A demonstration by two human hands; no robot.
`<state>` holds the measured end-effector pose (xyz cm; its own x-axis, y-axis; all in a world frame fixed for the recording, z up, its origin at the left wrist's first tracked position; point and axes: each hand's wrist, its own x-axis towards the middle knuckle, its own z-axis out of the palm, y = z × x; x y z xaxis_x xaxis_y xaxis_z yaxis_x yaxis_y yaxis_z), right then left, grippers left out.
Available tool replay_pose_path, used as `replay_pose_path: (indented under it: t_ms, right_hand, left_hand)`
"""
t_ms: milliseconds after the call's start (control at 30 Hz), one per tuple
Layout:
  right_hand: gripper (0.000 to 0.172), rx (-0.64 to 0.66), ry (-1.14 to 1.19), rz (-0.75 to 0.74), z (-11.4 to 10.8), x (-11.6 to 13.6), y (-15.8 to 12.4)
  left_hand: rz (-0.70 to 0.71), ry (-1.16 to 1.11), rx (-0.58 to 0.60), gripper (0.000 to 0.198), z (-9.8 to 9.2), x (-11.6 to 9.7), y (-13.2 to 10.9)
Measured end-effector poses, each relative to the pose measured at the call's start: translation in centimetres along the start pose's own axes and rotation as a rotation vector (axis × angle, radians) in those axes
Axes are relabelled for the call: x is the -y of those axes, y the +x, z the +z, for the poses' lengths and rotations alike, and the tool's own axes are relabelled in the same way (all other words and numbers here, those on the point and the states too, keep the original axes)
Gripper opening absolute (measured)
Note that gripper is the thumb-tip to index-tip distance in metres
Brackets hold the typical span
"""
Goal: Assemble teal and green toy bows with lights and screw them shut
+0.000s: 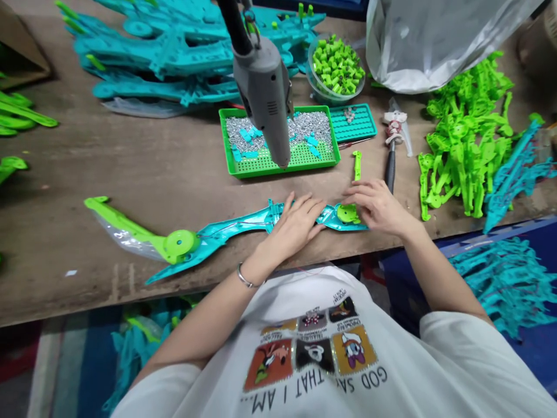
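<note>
A turquoise plastic toy bow frame (235,227) lies along the table's near edge. My left hand (296,223) rests flat across its middle, fingers stretched out. A lime-green limb with a round hub (180,245) is joined at the bow's left end, with clear film beneath it. At the right end sits another lime-green limb piece (348,213), its narrow tip pointing away from me. My right hand (378,208) has its fingers bent and closed around this piece; the fingertips partly hide it. A thin dark string runs along the frame.
A grey electric screwdriver (265,98) hangs over a green tray (282,168) of screws. Beyond are a bowl (324,90) of green caps and stacked turquoise frames (174,55). A black-handled tool (390,165) and a pile of green limbs (465,139) lie right.
</note>
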<state>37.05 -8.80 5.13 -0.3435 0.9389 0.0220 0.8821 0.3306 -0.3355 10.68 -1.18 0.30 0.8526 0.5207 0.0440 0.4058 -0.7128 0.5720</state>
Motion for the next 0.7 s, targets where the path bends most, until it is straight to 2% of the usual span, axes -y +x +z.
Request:
replay_pose_path:
  t_ms: [200, 433, 700]
  right_hand:
    - [0.037, -0.003, -0.090, -0.072, 1.0, -1.3, 0.1]
    - [0.037, 0.001, -0.032, -0.232, 1.6, -1.2, 0.5]
    - [0.029, 0.049, -0.191, -0.304, 2.3, -0.9, 1.5]
  left_hand:
    - [0.026, -0.022, 0.010, 0.049, -0.3, 0.8, -0.8]
    - [0.018, -0.012, 0.006, 0.048, -1.4, 1.8, -1.8]
    - [0.030, -0.021, -0.005, 0.048, -1.7, 2.2, -2.0]
